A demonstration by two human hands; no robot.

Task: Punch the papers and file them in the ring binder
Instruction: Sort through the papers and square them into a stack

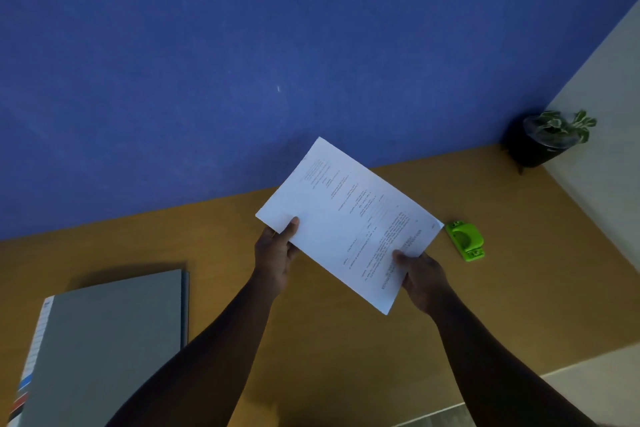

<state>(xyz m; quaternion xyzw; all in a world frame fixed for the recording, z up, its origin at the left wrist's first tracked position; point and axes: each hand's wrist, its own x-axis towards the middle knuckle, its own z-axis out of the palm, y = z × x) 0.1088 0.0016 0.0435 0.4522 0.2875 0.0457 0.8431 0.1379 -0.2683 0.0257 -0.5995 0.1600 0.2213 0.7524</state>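
Observation:
Printed white papers are held up above the brown desk, tilted, with their text running sideways. My left hand pinches the papers' left corner, thumb on top. At the lower right edge, my right hand grips them the same way. A small green hole punch sits on the desk just right of the papers. The grey ring binder lies closed at the desk's left front, with a striped label along its left edge.
A blue wall rises behind the desk. A small potted plant in a black pot stands at the desk's back right corner, beside a pale side panel. The desk's right front edge runs near my right forearm.

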